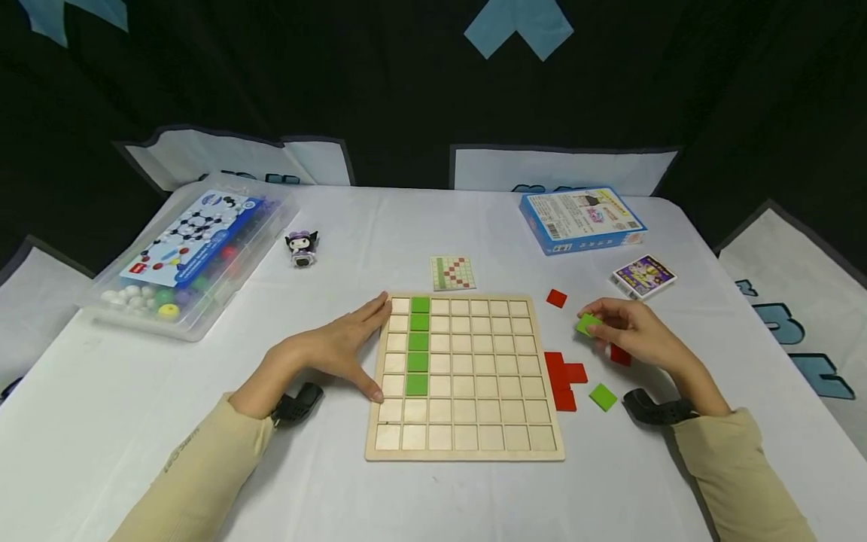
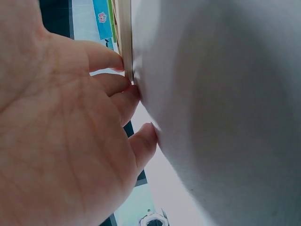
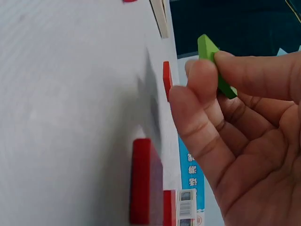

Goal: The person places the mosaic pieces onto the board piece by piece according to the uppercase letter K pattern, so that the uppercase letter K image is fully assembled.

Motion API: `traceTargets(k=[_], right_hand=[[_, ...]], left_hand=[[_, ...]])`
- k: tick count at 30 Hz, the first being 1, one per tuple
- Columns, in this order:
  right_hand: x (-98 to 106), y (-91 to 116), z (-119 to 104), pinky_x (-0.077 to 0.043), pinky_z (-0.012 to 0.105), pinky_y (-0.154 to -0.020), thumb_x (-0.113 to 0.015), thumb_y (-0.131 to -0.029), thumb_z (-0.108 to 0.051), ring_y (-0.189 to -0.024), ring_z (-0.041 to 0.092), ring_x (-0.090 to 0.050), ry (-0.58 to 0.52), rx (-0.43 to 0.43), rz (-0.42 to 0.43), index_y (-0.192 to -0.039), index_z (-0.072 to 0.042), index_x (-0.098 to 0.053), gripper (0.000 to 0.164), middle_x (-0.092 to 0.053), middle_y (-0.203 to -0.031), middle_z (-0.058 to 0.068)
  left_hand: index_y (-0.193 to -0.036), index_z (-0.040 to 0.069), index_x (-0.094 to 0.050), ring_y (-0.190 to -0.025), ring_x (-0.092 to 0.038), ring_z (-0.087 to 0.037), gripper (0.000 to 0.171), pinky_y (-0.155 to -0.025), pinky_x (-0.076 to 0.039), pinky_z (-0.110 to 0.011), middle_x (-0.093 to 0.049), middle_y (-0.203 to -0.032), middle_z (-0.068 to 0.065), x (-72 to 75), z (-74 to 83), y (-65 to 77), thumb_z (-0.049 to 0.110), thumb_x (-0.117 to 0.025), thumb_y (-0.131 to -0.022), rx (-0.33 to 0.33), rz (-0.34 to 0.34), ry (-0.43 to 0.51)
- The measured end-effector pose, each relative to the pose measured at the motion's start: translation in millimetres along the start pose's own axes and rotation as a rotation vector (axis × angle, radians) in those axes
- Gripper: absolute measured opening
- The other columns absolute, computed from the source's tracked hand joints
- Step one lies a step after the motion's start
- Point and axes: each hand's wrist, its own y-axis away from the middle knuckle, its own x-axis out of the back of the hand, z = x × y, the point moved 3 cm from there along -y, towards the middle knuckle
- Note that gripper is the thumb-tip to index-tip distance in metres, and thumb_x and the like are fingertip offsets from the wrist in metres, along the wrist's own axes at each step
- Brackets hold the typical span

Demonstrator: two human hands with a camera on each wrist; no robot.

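Observation:
A wooden grid board [image 1: 463, 455] lies flat on the table, several green tiles [image 1: 418, 362] filling the top of its second column. Against the board's left edge rests my left hand [image 1: 342, 342], fingers extended and thumb spread; in the left wrist view its fingertips [image 2: 128, 84] meet the wooden edge. My right hand [image 1: 633, 331] pinches a green tile [image 3: 225, 77] between thumb and fingers, held above the table right of the board. Beneath and around that hand lie red tiles [image 1: 557, 369], one partly covered by it, and a loose green tile [image 1: 602, 397].
Behind the board is a small pattern card [image 1: 454, 273]. A clear plastic case [image 1: 196, 256] of coloured balls stands at the left, beside a small figurine [image 1: 301, 248]. At the back right are a blue box [image 1: 582, 218] and a small card box [image 1: 643, 276].

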Motion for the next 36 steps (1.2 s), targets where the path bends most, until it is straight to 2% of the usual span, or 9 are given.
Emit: traceTargets(k=[7,12,16,19,20,24,26,31,36], right_hand=[[-2,1,-8,-0.05,0.021,-0.064,-0.059,-0.093,-0.006,-0.064,0.019,-0.062,-0.07,0.052,-0.013,-0.111,0.007,-0.06,0.022,-0.063,-0.078,0.013],[-1,4,-17,-0.053,0.018,-0.067,-0.059,-0.093,-0.001,-0.066,0.019,-0.066,-0.116,0.109,-0.009,-0.111,0.009,-0.06,0.021,-0.066,-0.08,0.003],[-8,1,-32,-0.056,0.021,-0.07,-0.06,-0.091,0.001,-0.069,0.019,-0.069,-0.178,0.13,-0.031,-0.108,0.009,-0.059,0.019,-0.067,-0.083,-0.005],[-22,-6,-47,-0.058,0.025,-0.072,-0.06,-0.089,0.003,-0.07,0.021,-0.07,-0.25,0.154,-0.104,-0.106,0.01,-0.058,0.018,-0.07,-0.083,0.001],[-29,-8,-53,-0.057,0.023,-0.067,-0.061,-0.089,0.004,-0.071,0.022,-0.071,-0.266,0.162,-0.132,-0.105,0.011,-0.057,0.018,-0.071,-0.084,0.004],[-58,-16,-76,-0.054,0.02,-0.064,-0.066,-0.086,0.003,-0.072,0.026,-0.071,-0.28,0.16,-0.23,-0.102,0.007,-0.057,0.019,-0.073,-0.084,0.014],[-71,-19,-88,-0.051,0.021,-0.06,-0.068,-0.084,0.0,-0.072,0.027,-0.071,-0.264,0.144,-0.254,-0.098,0.004,-0.058,0.018,-0.073,-0.083,0.016],[-101,-25,-115,-0.054,0.025,-0.06,-0.07,-0.083,-0.002,-0.069,0.032,-0.07,-0.267,0.144,-0.304,-0.089,0.002,-0.061,0.012,-0.072,-0.077,0.015],[-126,-31,-132,-0.057,0.025,-0.065,-0.072,-0.081,-0.004,-0.065,0.022,-0.07,-0.229,0.137,-0.314,-0.085,0.0,-0.064,0.01,-0.071,-0.071,0.01]], left_hand=[[-0.152,-0.004,-0.003,-0.149,-0.001,-0.038,0.133,-0.118,-0.016,-0.055,0.009,-0.161,-0.021,1.5,1.5,-1.5,0.048,-0.087,-0.063,-0.007,0.003,-0.021],[-0.153,-0.003,-0.004,-0.149,-0.001,-0.038,0.132,-0.118,-0.016,-0.055,0.009,-0.161,-0.02,3.4,4.1,-4.5,0.048,-0.086,-0.063,-0.011,-0.002,-0.031],[-0.153,-0.003,-0.004,-0.149,-0.002,-0.037,0.132,-0.119,-0.016,-0.054,0.008,-0.161,-0.019,3.8,5.3,-5.2,0.049,-0.086,-0.063,-0.007,0.0,-0.036],[-0.153,-0.004,-0.005,-0.149,-0.002,-0.038,0.133,-0.118,-0.016,-0.054,0.007,-0.161,-0.02,3.1,4.1,-3.2,0.049,-0.087,-0.062,0.002,0.009,-0.038],[-0.153,-0.004,-0.005,-0.149,-0.002,-0.038,0.133,-0.118,-0.016,-0.055,0.007,-0.161,-0.02,2.5,3.5,-2.2,0.049,-0.087,-0.062,0.005,0.01,-0.037],[-0.152,-0.004,-0.005,-0.149,-0.003,-0.039,0.133,-0.118,-0.016,-0.055,0.006,-0.161,-0.021,-1.9,1.9,1.2,0.048,-0.087,-0.062,0.013,0.005,-0.022],[-0.153,-0.004,-0.005,-0.148,-0.004,-0.039,0.133,-0.118,-0.017,-0.056,0.006,-0.161,-0.021,-4.0,1.6,1.9,0.049,-0.087,-0.062,0.014,0.002,-0.021],[-0.153,-0.004,-0.007,-0.148,-0.006,-0.039,0.132,-0.117,-0.017,-0.059,0.004,-0.161,-0.021,-4.6,3.4,1.6,0.05,-0.086,-0.062,0.018,0.005,-0.051],[-0.151,-0.009,-0.008,-0.148,-0.002,-0.039,0.133,-0.118,-0.015,-0.055,0.004,-0.16,-0.025,1.7,7.9,-0.6,0.048,-0.087,-0.061,0.023,0.017,-0.051]])
